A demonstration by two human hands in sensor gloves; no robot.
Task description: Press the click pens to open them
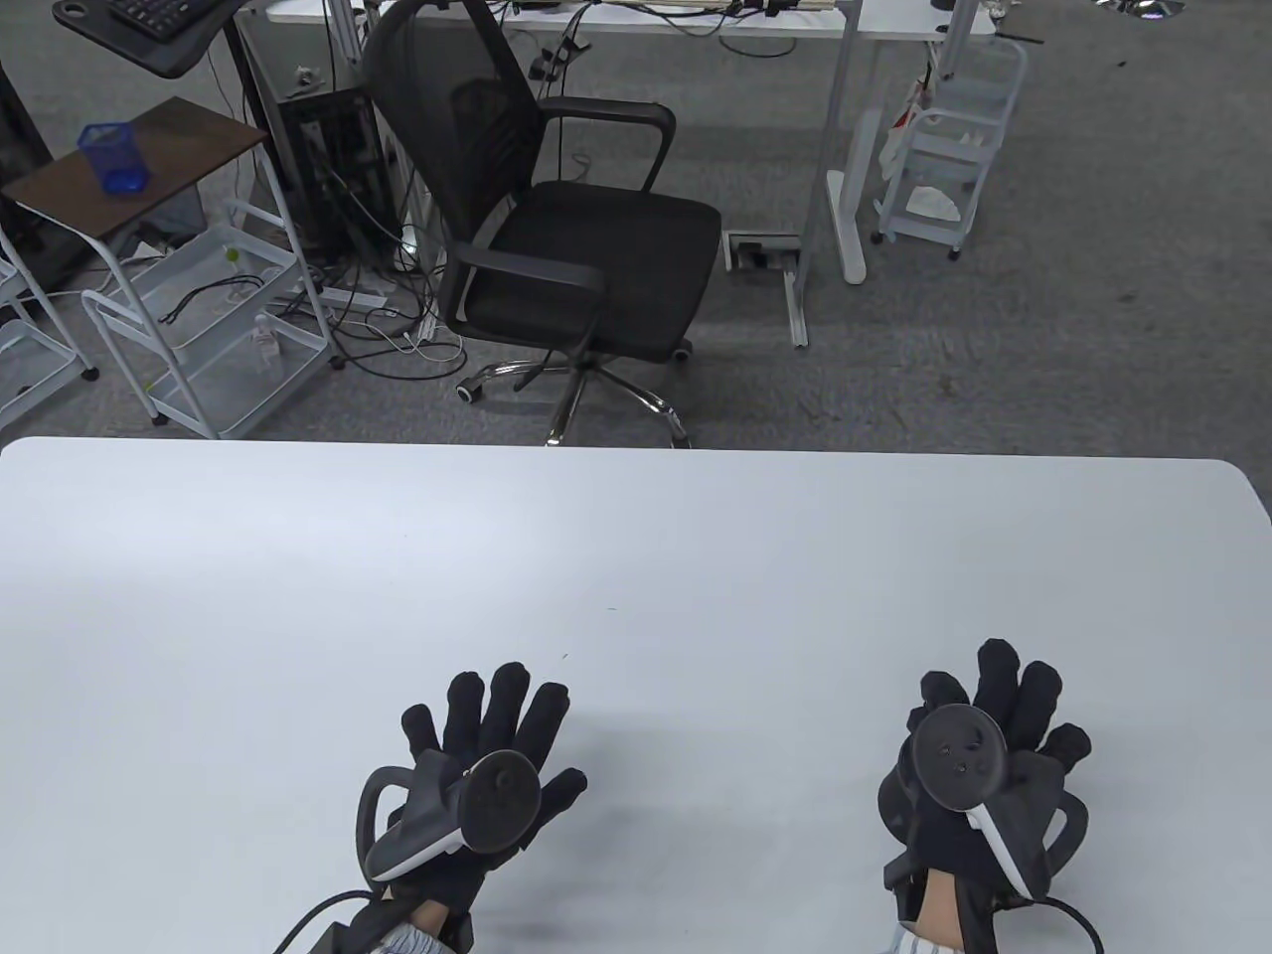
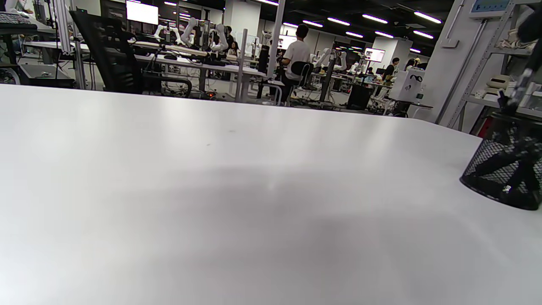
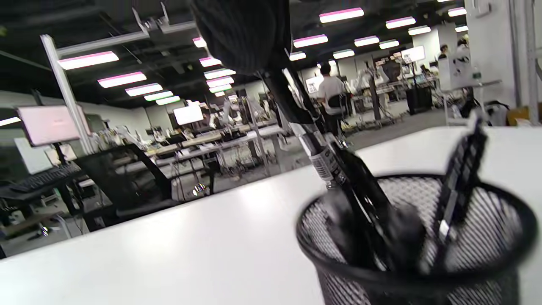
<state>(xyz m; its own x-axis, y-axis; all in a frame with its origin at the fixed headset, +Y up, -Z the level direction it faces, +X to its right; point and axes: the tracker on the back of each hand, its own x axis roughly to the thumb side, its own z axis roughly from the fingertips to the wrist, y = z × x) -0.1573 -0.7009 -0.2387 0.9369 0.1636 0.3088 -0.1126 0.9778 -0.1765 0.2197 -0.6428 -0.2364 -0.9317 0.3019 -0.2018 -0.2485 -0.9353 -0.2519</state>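
A black mesh pen cup (image 3: 415, 254) stands on the white table (image 1: 636, 556) and holds several black click pens (image 3: 459, 178). It also shows at the right edge of the left wrist view (image 2: 506, 173). In the table view my right hand (image 1: 984, 755) is above the cup and hides it. In the right wrist view its gloved fingers (image 3: 245, 34) grip the upper end of one black click pen (image 3: 315, 148), whose lower part still stands in the cup. My left hand (image 1: 487, 735) rests on the table to the left, fingers spread and holding nothing.
A black office chair (image 1: 566, 248) stands beyond the table's far edge. White carts (image 1: 199, 328) and desks stand further back on the grey floor. The table's right corner is rounded (image 1: 1237, 487).
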